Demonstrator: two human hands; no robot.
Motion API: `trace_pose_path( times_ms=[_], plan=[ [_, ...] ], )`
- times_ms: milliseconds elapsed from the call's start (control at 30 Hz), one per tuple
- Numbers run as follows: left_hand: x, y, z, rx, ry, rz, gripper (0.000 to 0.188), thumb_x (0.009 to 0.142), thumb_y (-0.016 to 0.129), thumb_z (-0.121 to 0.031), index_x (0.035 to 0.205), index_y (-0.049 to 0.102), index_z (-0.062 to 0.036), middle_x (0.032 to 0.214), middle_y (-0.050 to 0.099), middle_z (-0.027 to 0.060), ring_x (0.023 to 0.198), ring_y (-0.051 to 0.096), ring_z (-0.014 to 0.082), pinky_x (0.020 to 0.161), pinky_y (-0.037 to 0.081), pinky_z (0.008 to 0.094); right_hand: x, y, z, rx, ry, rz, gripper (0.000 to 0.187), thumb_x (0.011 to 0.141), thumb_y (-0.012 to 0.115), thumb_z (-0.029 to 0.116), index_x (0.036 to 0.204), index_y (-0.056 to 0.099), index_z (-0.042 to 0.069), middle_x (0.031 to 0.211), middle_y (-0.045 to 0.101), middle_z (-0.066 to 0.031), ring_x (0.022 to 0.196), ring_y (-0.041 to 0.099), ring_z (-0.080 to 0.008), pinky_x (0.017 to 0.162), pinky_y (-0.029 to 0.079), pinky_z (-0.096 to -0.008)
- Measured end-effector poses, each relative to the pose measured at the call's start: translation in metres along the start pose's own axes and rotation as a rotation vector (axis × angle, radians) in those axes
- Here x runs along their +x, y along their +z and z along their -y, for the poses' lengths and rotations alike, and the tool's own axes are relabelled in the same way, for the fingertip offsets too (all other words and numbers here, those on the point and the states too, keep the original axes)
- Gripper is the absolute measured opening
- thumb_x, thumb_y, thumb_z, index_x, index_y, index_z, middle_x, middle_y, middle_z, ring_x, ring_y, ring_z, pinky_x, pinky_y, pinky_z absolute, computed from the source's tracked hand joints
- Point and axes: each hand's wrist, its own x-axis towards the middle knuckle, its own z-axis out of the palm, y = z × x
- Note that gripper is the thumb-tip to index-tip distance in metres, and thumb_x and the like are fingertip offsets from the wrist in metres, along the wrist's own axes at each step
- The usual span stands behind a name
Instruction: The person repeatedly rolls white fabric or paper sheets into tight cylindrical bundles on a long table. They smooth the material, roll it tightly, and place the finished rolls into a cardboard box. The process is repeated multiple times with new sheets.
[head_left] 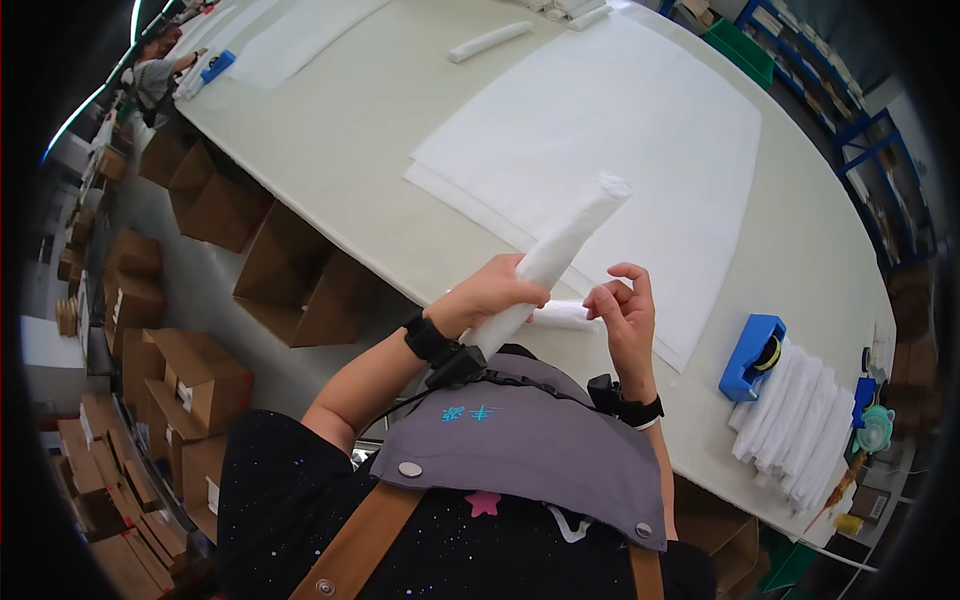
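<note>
My left hand [497, 290] is wrapped round the lower part of a white roll [575, 235] of thin, soft-looking sheet, which slants up and to the right above the table edge. To its right my right hand [628, 312] is raised with bent fingers, the index finger apart from the thumb; I see nothing between them. Behind and below the hands, a second white roll [565, 316] lies near the table's front edge. Large white sheets [610, 120] lie flat and overlapping beyond my hands. Black bands with small dark devices sit on both wrists.
A blue tape dispenser [752, 358] stands at the right beside a pile of white rolls [795, 425]. Another roll [490, 42] lies farther back on the pale table [330, 130]. Open cardboard boxes [300, 275] stand along the left edge. Another person [155, 75] works at the far left.
</note>
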Motion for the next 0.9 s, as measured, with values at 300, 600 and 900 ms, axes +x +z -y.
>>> trace_pose_path(
  times_ms=[300,600,900],
  plan=[
    [-0.001,-0.004,0.004,-0.076,0.038,0.011,0.040,0.077,0.071,-0.015,0.113,0.061,0.0022,0.092,0.064,0.0078,0.071,0.063,0.0144,0.061,0.054,0.0299,0.027,0.026,-0.009,-0.046,0.010,0.109,0.024,0.098,0.065,0.013,0.111,0.046,0.005,0.074,0.062,-0.0027,0.072,0.060,-0.0087,0.064,0.047,-0.0228],
    [-0.007,0.003,-0.014,0.020,0.047,-0.011,0.038,0.079,0.068,-0.013,0.115,0.063,-0.0005,0.095,0.067,0.0063,0.077,0.062,0.0116,0.063,0.054,0.0283,0.032,0.032,-0.010,-0.280,0.061,-0.004,0.026,0.093,0.071,0.016,0.094,0.048,0.005,0.071,0.065,-0.0049,0.061,0.056,-0.0070,0.054,0.043,-0.0232],
    [-0.014,-0.005,0.002,-0.076,0.185,0.016,0.039,0.078,0.074,-0.016,0.113,0.065,-0.0009,0.088,0.066,0.0048,0.076,0.063,0.0121,0.060,0.054,0.0295,0.033,0.040,-0.001,-0.300,0.126,0.042,0.029,0.093,0.071,0.016,0.092,0.044,0.006,0.071,0.066,-0.0079,0.058,0.056,-0.0082,0.045,0.041,-0.0233]
  ],
)
